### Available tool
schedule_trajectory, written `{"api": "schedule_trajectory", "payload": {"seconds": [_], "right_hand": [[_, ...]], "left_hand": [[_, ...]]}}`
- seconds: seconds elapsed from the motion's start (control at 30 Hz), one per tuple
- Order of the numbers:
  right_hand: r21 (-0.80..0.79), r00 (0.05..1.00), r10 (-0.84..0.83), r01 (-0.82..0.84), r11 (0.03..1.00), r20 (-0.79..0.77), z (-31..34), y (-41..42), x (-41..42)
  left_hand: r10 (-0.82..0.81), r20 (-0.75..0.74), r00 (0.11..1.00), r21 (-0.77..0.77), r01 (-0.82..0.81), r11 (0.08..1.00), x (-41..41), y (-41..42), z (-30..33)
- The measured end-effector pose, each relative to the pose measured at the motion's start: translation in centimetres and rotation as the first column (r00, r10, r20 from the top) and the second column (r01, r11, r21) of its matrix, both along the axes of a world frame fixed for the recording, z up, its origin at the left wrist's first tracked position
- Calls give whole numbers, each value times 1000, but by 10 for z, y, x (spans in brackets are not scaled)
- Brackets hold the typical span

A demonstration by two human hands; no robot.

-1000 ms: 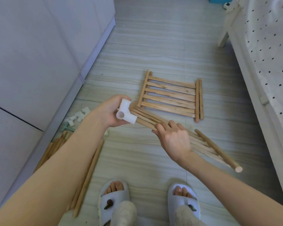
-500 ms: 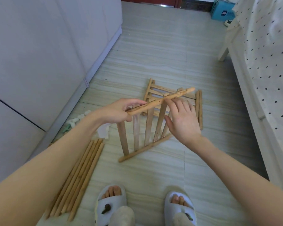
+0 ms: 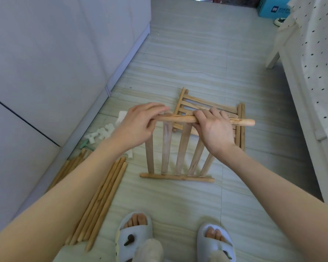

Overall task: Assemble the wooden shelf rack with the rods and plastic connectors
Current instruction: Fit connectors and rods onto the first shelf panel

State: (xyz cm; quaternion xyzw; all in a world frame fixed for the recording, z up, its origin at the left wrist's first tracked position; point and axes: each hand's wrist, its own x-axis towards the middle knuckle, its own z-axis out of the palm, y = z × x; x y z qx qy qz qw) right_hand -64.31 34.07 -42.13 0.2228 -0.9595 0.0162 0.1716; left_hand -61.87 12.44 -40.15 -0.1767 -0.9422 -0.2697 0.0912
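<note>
Head view. A slatted panel of five pale wooden slats between two round wooden rails [image 3: 175, 148] is standing on edge at the centre of the grey tiled floor [image 3: 197, 59], its lower rail resting on the tiles and its upper rail running level from 9 to 3 o'clock. The left hand [image 3: 140, 125] is closing around the left end of that upper rail; the right hand [image 3: 215, 129] is clamping over the rail right of its middle, leaving the bare right end jutting toward 3 o'clock. A second slatted wooden panel [image 3: 212, 110] is lying flat just behind, at 12 o'clock. A bundle of loose round wooden rods [image 3: 100, 197] is lying at 8 o'clock, and a heap of white plastic connectors [image 3: 100, 133] at 9 o'clock beside the grey cabinet [image 3: 45, 63].

The panel is judged light and stiff, though its slat joints may be racking under twist. The best hold is the round rails, two hands apart; the thin slats are likelier to flex. The exposed rail end appears free to receive a connector.
</note>
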Motion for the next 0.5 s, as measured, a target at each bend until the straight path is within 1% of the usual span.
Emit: {"api": "schedule_trajectory", "payload": {"seconds": [0.07, 0.1, 0.13, 0.17, 0.2, 0.27, 0.3, 0.37, 0.43, 0.5], "right_hand": [[-19, 997, -24, 23, 1000, -72, 2, -7, -2], [-15, 993, -42, 40, 999, -109, 4, -11, -4], [-19, 988, -57, 55, 998, -144, 5, -14, -6], [-30, 986, -67, 63, 998, -156, 4, -18, -6], [-52, 985, -71, 63, 997, -158, 2, -20, -6], [-71, 979, -88, 76, 995, -185, -6, -23, -2], [-61, 971, -99, 87, 994, -217, -9, -24, 1], [-60, 959, -102, 89, 994, -265, -14, -24, 2], [-94, 954, -103, 80, 992, -281, -15, -24, -2], [-132, 954, -115, 81, 988, -278, -15, -23, -9]], "left_hand": [[89, -140, 986, 109, -74, 991, 12, -11, -12], [127, -192, 973, 136, -101, 986, 18, -16, -20], [157, -220, 963, 146, -127, 981, 25, -21, -31], [190, -213, 958, 149, -160, 976, 31, -27, -43], [230, -169, 958, 148, -206, 967, 37, -32, -58], [325, 5, 946, 141, -322, 936, 50, -44, -92], [364, 111, 925, 123, -376, 918, 56, -50, -110], [416, 307, 856, 48, -450, 892, 67, -60, -145], [441, 435, 785, -59, -464, 884, 69, -68, -171], [443, 498, 745, -176, -414, 893, 63, -70, -191]]}}
